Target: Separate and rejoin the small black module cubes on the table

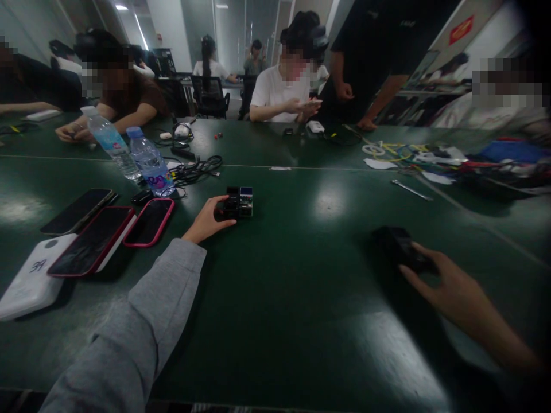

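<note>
Module [245, 202], small and dark with a little screen and bare circuit parts, is near the middle of the green counter [310, 275], ahead of the grey left sleeve [150, 298]. The left hand [210, 221] holds it by its left side, thumb toward the near edge and fingers toward the far edge. Well to the right, the right hand [456, 289] has its fingers on the near end of a black box [400, 246] — both are blurred, and I cannot tell whether the box touches the counter.

Left of the left hand lies a pink phone [150, 222]; beside it are a red phone [95, 238], a black phone [80, 211] and a white pack [32, 278] marked 39. Two bottles [150, 163] stand behind them, next to black cables [198, 169]. A metal tool [411, 190] lies beyond the box — near a wire heap [473, 158]. Across the counter, a white-shirted person [275, 89] holds something pale.
</note>
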Motion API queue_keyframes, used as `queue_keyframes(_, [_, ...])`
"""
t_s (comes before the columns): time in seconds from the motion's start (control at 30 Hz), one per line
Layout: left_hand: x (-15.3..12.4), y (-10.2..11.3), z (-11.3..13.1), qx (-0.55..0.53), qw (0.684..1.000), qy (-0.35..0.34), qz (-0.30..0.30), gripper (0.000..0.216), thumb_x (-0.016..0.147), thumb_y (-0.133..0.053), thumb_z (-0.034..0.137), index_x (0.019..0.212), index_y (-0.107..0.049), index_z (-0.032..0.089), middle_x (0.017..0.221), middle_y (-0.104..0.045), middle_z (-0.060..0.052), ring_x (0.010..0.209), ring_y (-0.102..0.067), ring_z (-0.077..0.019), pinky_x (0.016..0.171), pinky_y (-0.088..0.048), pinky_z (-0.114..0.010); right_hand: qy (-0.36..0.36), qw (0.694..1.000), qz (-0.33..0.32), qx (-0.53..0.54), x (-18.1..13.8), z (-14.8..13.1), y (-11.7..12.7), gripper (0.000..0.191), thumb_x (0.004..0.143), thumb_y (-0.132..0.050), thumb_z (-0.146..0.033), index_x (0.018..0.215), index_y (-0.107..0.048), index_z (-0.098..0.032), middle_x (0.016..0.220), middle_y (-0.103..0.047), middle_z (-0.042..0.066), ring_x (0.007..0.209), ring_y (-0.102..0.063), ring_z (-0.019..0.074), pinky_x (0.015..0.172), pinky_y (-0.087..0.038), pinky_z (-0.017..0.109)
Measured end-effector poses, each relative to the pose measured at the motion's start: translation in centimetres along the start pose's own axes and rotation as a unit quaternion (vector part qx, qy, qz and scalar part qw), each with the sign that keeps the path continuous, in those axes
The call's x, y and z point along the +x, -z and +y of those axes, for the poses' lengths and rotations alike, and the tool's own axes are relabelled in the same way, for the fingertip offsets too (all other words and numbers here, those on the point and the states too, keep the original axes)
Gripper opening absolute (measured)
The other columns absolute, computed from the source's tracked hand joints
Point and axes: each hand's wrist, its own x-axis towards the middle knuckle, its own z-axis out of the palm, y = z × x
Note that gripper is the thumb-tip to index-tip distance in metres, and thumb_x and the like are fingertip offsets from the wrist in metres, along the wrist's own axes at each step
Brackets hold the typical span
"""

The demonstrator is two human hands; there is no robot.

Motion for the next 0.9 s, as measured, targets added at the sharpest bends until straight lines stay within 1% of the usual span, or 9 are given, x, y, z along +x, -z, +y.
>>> queue_keyframes(0.1, [0.0, 0.0, 0.0, 0.0, 1.0, 0.0, 0.002, 0.077, 0.071, -0.079, 0.042, 0.137, -0.043, 0.026, 0.137, -0.048, -0.012, 0.104, -0.06, -0.0253, 0.091, -0.051, -0.049, 0.08, 0.994, -0.063, 0.026, 2.4, -5.9, -3.8, 0.07, 0.092, -0.044, -0.065, 0.143, -0.044, -0.017, 0.125, -0.058, 0.021, 0.106, -0.061, 0.0349, 0.087, -0.052, 0.051])
queue_keyframes(0.2, [0.0, 0.0, 0.1, 0.002, 1.0, -0.003, 0.004, 0.076, 0.071, -0.079, 0.042, 0.137, -0.044, 0.026, 0.135, -0.049, -0.012, 0.103, -0.06, -0.0246, 0.091, -0.051, -0.048, 0.153, 0.985, -0.072, 0.016, 5.8, -13.7, -7.9, 0.065, 0.094, -0.042, -0.057, 0.141, -0.044, -0.011, 0.123, -0.058, 0.018, 0.106, -0.06, 0.0331, 0.087, -0.053, 0.05])
queue_keyframes(0.27, [0.1, -0.1, 0.1, 0.004, 1.0, -0.003, 0.007, 0.075, 0.072, -0.079, 0.041, 0.137, -0.044, 0.026, 0.135, -0.05, -0.012, 0.102, -0.061, -0.0244, 0.09, -0.051, -0.048, 0.162, 0.985, -0.063, 0.009, 7.9, -17.9, -10.5, 0.064, 0.095, -0.044, -0.053, 0.139, -0.044, -0.007, 0.122, -0.058, 0.02, 0.105, -0.06, 0.033, 0.085, -0.053, 0.048])
queue_keyframes(0.33, [0.1, -0.1, 0.1, 0.002, 1.0, -0.001, 0.008, 0.075, 0.072, -0.079, 0.04, 0.137, -0.044, 0.026, 0.135, -0.049, -0.012, 0.101, -0.061, -0.0243, 0.09, -0.052, -0.048, 0.149, 0.987, -0.05, 0.018, 9.7, -20.6, -12.7, 0.063, 0.094, -0.047, -0.049, 0.138, -0.043, -0.005, 0.123, -0.057, 0.021, 0.106, -0.059, 0.0331, 0.088, -0.052, 0.048])
queue_keyframes(0.43, [0.0, -0.1, 0.1, -0.004, 1.0, -0.002, 0.009, 0.076, 0.071, -0.079, 0.039, 0.137, -0.044, 0.027, 0.137, -0.048, -0.012, 0.102, -0.061, -0.0245, 0.089, -0.053, -0.048, 0.123, 0.991, -0.043, 0.039, 11.1, -21.9, -15.0, 0.066, 0.093, -0.051, -0.05, 0.141, -0.038, -0.007, 0.124, -0.056, 0.02, 0.108, -0.057, 0.0335, 0.088, -0.052, 0.048])
queue_keyframes(0.57, [0.0, 0.0, 0.2, 0.002, 1.0, -0.004, 0.003, 0.072, 0.073, -0.078, 0.041, 0.137, -0.046, 0.028, 0.136, -0.049, -0.011, 0.106, -0.06, -0.0255, 0.091, -0.052, -0.049, 0.145, 0.989, -0.005, 0.032, 10.7, -22.0, -15.2, 0.066, 0.093, -0.053, -0.051, 0.143, -0.035, -0.011, 0.132, -0.047, 0.021, 0.119, -0.048, 0.037, 0.094, -0.047, 0.053])
queue_keyframes(0.67, [0.0, 0.1, 0.3, 0.0, 1.0, -0.013, 0.003, 0.068, 0.075, -0.077, 0.041, 0.136, -0.048, 0.03, 0.135, -0.05, -0.01, 0.11, -0.059, -0.0259, 0.092, -0.052, -0.048, 0.219, 0.974, 0.014, 0.056, 9.4, -23.1, -14.2, 0.056, 0.096, -0.05, -0.042, 0.143, -0.035, -0.015, 0.142, -0.039, 0.018, 0.132, -0.038, 0.0351, 0.104, -0.039, 0.053])
queue_keyframes(0.8, [0.1, 0.0, 0.4, -0.011, 0.999, -0.042, 0.01, 0.063, 0.076, -0.076, 0.039, 0.134, -0.052, 0.029, 0.131, -0.053, -0.01, 0.111, -0.059, -0.0251, 0.093, -0.052, -0.046, 0.373, 0.922, -0.061, 0.089, 7.8, -25.6, -13.3, 0.054, 0.099, -0.048, -0.037, 0.147, -0.03, -0.02, 0.155, -0.027, 0.012, 0.143, -0.024, 0.0282, 0.114, -0.029, 0.05])
queue_keyframes(0.9, [0.2, -0.1, 0.4, -0.014, 0.999, -0.043, 0.011, 0.062, 0.076, -0.076, 0.039, 0.132, -0.053, 0.028, 0.13, -0.054, -0.01, 0.109, -0.06, -0.0242, 0.092, -0.052, -0.045, 0.413, 0.899, -0.108, 0.096, 7.5, -26.3, -13.4, 0.052, 0.1, -0.047, -0.035, 0.147, -0.031, -0.022, 0.154, -0.031, 0.01, 0.143, -0.025, 0.0261, 0.115, -0.027, 0.051])
